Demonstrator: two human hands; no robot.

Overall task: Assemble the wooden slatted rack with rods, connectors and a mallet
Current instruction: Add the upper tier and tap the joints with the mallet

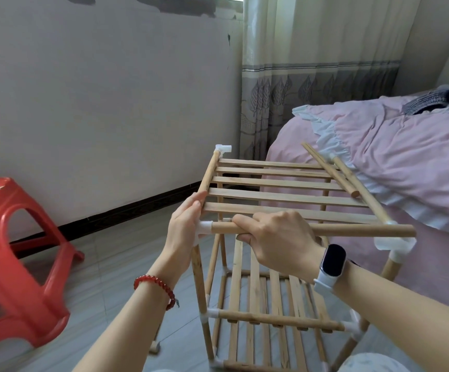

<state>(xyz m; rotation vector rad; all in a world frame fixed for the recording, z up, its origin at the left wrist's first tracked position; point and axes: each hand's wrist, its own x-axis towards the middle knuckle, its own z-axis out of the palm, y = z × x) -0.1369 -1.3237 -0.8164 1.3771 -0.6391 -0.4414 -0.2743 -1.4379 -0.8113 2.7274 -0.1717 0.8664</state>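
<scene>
The wooden slatted rack (pixel 255 318) stands on the floor in front of me, with lower shelves joined by white connectors. A top slatted panel (pixel 285 196) lies tilted across it. My left hand (pixel 184 226) grips the panel's left side rod at the near-left white connector (pixel 205 228). My right hand (pixel 279 240) grips the front wooden rod (pixel 365 231), whose left end sits in that connector. The rod's right end hangs free above the near-right white connector (pixel 395 244). A far-left connector (pixel 223 149) caps the panel's back corner. No mallet is in view.
A red plastic stool (pixel 11 253) stands at the left on the grey tiled floor. A bed with a pink cover (pixel 395 157) runs along the right, close against the rack, with two loose rods (pixel 325 163) lying at its edge. A wall and curtain are behind.
</scene>
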